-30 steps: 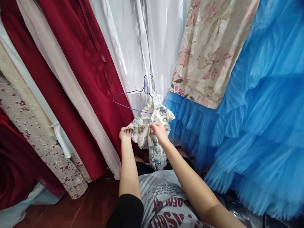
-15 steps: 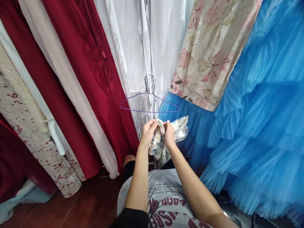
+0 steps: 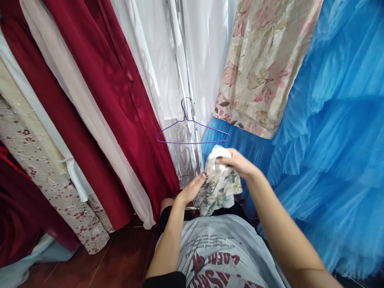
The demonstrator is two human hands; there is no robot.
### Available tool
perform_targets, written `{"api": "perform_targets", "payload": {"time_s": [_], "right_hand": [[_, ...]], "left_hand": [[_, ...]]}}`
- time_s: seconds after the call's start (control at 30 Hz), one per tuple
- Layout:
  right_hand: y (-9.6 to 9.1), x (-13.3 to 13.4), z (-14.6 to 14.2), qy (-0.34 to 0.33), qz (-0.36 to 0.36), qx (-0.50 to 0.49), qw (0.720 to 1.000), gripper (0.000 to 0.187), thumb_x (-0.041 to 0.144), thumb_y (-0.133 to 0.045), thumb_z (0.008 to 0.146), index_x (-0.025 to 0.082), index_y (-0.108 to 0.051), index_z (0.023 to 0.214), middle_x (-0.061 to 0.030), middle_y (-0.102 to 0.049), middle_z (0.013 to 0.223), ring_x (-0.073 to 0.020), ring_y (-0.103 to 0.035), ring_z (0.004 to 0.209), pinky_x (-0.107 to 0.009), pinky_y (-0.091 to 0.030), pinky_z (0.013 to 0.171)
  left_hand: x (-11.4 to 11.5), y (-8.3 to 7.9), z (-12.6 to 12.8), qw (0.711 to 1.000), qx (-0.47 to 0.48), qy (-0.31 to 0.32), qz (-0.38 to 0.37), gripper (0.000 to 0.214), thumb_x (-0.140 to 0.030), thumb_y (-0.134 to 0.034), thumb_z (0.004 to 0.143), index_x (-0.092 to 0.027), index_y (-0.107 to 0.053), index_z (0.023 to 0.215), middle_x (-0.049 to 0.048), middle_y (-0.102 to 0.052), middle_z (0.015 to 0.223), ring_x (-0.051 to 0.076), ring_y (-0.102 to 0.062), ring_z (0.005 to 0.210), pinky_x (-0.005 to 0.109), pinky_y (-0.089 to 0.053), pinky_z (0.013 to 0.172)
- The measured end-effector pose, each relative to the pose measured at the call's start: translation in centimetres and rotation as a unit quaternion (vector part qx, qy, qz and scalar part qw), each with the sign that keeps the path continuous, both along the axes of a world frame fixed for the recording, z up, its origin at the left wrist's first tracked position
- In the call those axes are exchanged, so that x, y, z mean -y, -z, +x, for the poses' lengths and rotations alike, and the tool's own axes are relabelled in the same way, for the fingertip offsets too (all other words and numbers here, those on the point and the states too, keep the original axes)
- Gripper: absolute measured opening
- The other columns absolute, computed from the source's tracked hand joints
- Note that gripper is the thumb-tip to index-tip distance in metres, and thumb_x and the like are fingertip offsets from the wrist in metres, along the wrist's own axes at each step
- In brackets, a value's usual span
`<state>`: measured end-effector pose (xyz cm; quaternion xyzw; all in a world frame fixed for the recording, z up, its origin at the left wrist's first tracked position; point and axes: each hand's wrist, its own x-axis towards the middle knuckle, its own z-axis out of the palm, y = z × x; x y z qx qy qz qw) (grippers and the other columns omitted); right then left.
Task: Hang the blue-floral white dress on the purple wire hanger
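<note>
A bunched piece of floral cloth (image 3: 220, 184), white with green and grey print, hangs between my two hands above my lap. My right hand (image 3: 238, 162) grips its upper part, thumb and fingers pinched together. Lower down, my left hand (image 3: 192, 190) holds the left edge of the cloth, its fingertips partly hidden behind the fabric. What kind of garment it is, I cannot tell. Just beyond the cloth hangs a bare purple wire hanger (image 3: 193, 143), apart from both hands.
Dark red cloth (image 3: 120, 80), white drapes (image 3: 204, 60) and a pale floral dress (image 3: 255, 80) hang ahead. A layered blue tulle dress (image 3: 330, 160) fills the right side. Below left is a red-brown tiled floor (image 3: 120, 256).
My right hand has moved right and lifted the cloth's top; my left hand has dropped lower. The cloth now hangs more spread out, and my hands are farther apart.
</note>
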<state>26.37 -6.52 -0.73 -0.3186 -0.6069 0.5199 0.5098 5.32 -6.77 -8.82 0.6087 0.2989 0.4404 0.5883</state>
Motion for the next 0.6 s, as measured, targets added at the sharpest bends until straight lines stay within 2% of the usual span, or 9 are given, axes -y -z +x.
{"api": "perform_targets", "payload": {"time_s": [0.07, 0.1, 0.17, 0.23, 0.3, 0.33, 0.4, 0.5, 0.6], "right_hand": [[-1.8, -1.5, 2.7, 0.037, 0.042, 0.055, 0.997, 0.027, 0.032, -0.087, 0.063, 0.015, -0.077, 0.080, -0.0007, -0.070, 0.071, -0.0146, -0.058, 0.061, -0.025, -0.043, 0.058], [-2.6, -2.6, 4.1, 0.064, 0.066, 0.086, 0.992, 0.028, 0.033, -0.087, 0.063, 0.014, -0.077, 0.081, -0.0005, -0.070, 0.070, -0.0144, -0.057, 0.061, -0.025, -0.043, 0.058], [-3.8, -5.2, 6.6, 0.136, 0.119, 0.129, 0.975, 0.027, 0.032, -0.087, 0.062, 0.014, -0.077, 0.079, 0.0009, -0.066, 0.067, -0.0135, -0.054, 0.060, -0.024, -0.040, 0.057], [-4.6, -8.2, 8.4, 0.217, 0.166, 0.126, 0.954, 0.024, 0.031, -0.085, 0.063, 0.014, -0.076, 0.077, 0.0022, -0.063, 0.065, -0.0129, -0.051, 0.059, -0.024, -0.038, 0.056], [-5.3, -11.1, 9.0, 0.283, 0.195, 0.093, 0.935, 0.021, 0.030, -0.082, 0.065, 0.015, -0.072, 0.074, 0.0034, -0.060, 0.064, -0.0121, -0.048, 0.059, -0.024, -0.037, 0.056], [-5.6, -12.5, 8.8, 0.292, 0.194, 0.084, 0.933, 0.019, 0.030, -0.081, 0.068, 0.015, -0.071, 0.075, 0.0039, -0.058, 0.065, -0.0119, -0.047, 0.059, -0.024, -0.038, 0.057], [-6.5, -14.8, 7.3, 0.277, 0.160, 0.081, 0.944, 0.015, 0.027, -0.076, 0.074, 0.015, -0.069, 0.079, 0.0043, -0.058, 0.067, -0.0121, -0.047, 0.061, -0.024, -0.040, 0.061], [-7.5, -16.9, 3.7, 0.213, 0.098, 0.102, 0.967, 0.009, 0.022, -0.072, 0.081, 0.015, -0.070, 0.086, 0.0026, -0.064, 0.074, -0.0132, -0.053, 0.068, -0.025, -0.046, 0.070], [-7.9, -17.4, 0.8, 0.129, 0.044, 0.127, 0.983, 0.009, 0.023, -0.074, 0.083, 0.015, -0.070, 0.082, -0.0011, -0.066, 0.072, -0.0145, -0.057, 0.064, -0.027, -0.049, 0.066]], "left_hand": [[0.6, 0.2, -0.6, 0.986, -0.146, 0.058, 0.054, 0.048, -0.059, -0.074, 0.082, -0.017, -0.076, 0.105, 0.0079, -0.075, 0.099, 0.027, -0.066, 0.098, 0.036, -0.050, 0.090], [0.5, 0.1, -1.0, 0.971, -0.215, 0.059, 0.091, 0.045, -0.057, -0.073, 0.084, -0.016, -0.076, 0.102, 0.0064, -0.074, 0.096, 0.025, -0.065, 0.092, 0.034, -0.050, 0.085], [-0.3, -0.9, -2.1, 0.943, -0.291, -0.008, 0.161, 0.043, -0.056, -0.067, 0.088, -0.014, -0.074, 0.091, 0.0026, -0.069, 0.084, 0.020, -0.060, 0.079, 0.029, -0.046, 0.074], [-1.6, -2.5, -3.3, 0.918, -0.320, -0.081, 0.221, 0.043, -0.055, -0.062, 0.091, -0.014, -0.071, 0.082, -0.0010, -0.061, 0.073, 0.016, -0.053, 0.070, 0.026, -0.040, 0.066], [-2.7, -4.6, -4.5, 0.898, -0.324, -0.126, 0.271, 0.041, -0.052, -0.060, 0.092, -0.015, -0.065, 0.075, -0.0033, -0.051, 0.067, 0.013, -0.046, 0.066, 0.024, -0.035, 0.062], [-3.1, -5.7, -5.1, 0.888, -0.321, -0.142, 0.295, 0.040, -0.050, -0.060, 0.092, -0.016, -0.062, 0.072, -0.0039, -0.047, 0.066, 0.012, -0.043, 0.065, 0.024, -0.032, 0.061], [-3.5, -7.9, -5.9, 0.874, -0.309, -0.168, 0.335, 0.039, -0.047, -0.060, 0.093, -0.017, -0.056, 0.069, -0.0044, -0.041, 0.065, 0.012, -0.040, 0.064, 0.024, -0.029, 0.059], [-3.6, -10.7, -7.2, 0.856, -0.295, -0.217, 0.366, 0.038, -0.044, -0.062, 0.092, -0.018, -0.051, 0.066, -0.0047, -0.038, 0.063, 0.011, -0.036, 0.061, 0.025, -0.027, 0.057], [-4.1, -11.7, -9.4, 0.840, -0.286, -0.274, 0.371, 0.041, -0.046, -0.063, 0.091, -0.018, -0.049, 0.064, -0.0049, -0.038, 0.061, 0.011, -0.035, 0.058, 0.025, -0.026, 0.054]]}}
